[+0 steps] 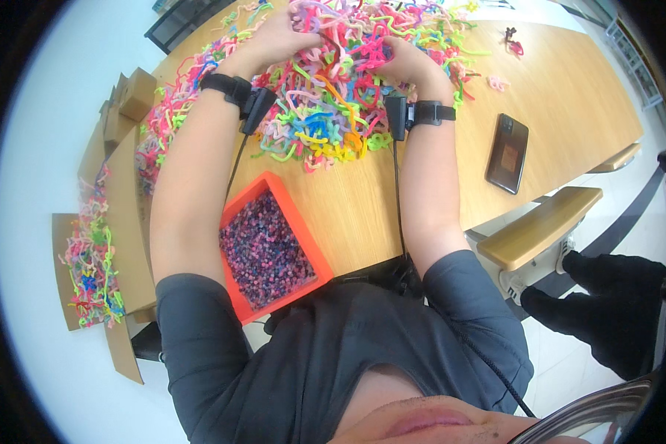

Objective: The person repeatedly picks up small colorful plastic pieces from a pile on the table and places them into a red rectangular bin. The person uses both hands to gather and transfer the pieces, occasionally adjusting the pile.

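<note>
A large heap of twisted chenille stems [322,130] in many colours lies on the wooden table [361,222]. My left hand [280,39] reaches into the far left of the heap, thumb pointing right, its fingers partly hidden by the stems. On the other side, my right hand [413,60] is sunk in the heap beside a bright pink bent chenille piece [373,53]. The thumb is near that piece, while the other fingers are mostly covered. Whether either hand grips anything cannot be made out. Both wrists wear black straps with small cabled devices.
An orange tray [322,272] of small dark and pink beads [266,250] sits at the table's near edge. Right of my arm lies a smartphone [508,154]. Cardboard boxes [125,222] with more stems stand at left. A wooden stool [538,227] and another person's legs [594,299] are at right.
</note>
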Action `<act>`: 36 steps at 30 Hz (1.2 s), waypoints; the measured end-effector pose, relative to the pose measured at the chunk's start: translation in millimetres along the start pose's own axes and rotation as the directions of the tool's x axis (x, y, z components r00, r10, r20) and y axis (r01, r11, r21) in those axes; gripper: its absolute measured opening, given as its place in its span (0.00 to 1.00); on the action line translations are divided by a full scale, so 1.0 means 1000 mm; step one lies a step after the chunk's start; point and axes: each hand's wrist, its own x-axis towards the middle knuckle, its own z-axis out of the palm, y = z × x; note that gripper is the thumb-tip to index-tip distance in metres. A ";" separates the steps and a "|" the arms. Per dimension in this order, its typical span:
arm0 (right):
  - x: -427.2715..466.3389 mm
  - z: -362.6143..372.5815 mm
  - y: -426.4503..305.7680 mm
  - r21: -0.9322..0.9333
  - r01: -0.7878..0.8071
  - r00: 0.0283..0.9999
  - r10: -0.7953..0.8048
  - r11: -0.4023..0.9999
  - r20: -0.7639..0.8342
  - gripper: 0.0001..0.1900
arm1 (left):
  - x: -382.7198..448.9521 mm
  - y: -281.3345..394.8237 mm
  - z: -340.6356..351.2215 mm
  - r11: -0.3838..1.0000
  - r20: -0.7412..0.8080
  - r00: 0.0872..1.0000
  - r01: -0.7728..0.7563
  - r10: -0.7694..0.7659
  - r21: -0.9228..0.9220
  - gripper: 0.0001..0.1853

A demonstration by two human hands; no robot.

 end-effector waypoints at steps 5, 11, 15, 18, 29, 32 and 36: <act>-0.004 0.000 -0.001 0.036 -0.051 0.999 0.052 0.998 -0.014 0.39 | -0.011 -0.007 -0.011 0.963 -0.126 0.977 -0.139 0.171 0.231 0.34; -0.006 -0.004 -0.009 0.066 -0.018 1.000 0.017 0.998 0.018 0.34 | -0.033 -0.006 -0.024 0.780 -0.362 0.918 0.345 -0.164 0.521 0.36; -0.006 -0.007 -0.024 0.095 0.152 0.988 -0.153 0.984 -0.001 0.24 | -0.044 0.003 -0.043 0.662 -0.263 0.792 0.606 -0.551 0.441 0.35; -0.008 -0.012 -0.036 0.133 0.190 0.982 -0.185 0.973 -0.048 0.17 | -0.056 -0.010 -0.043 0.858 -0.279 0.898 0.417 -0.339 0.300 0.30; -0.007 -0.009 -0.026 0.188 0.049 0.999 -0.050 0.981 -0.001 0.20 | -0.042 -0.045 -0.007 0.933 -0.181 0.941 0.229 -0.284 -0.278 0.28; -0.006 -0.011 -0.021 0.243 0.093 0.995 -0.099 0.965 0.016 0.27 | -0.042 -0.037 -0.002 0.959 -0.155 0.960 0.200 -0.232 -0.199 0.31; -0.012 -0.021 -0.028 0.257 0.066 0.998 -0.069 0.964 0.003 0.37 | -0.048 -0.027 0.002 0.925 -0.137 0.966 0.162 -0.220 -0.344 0.41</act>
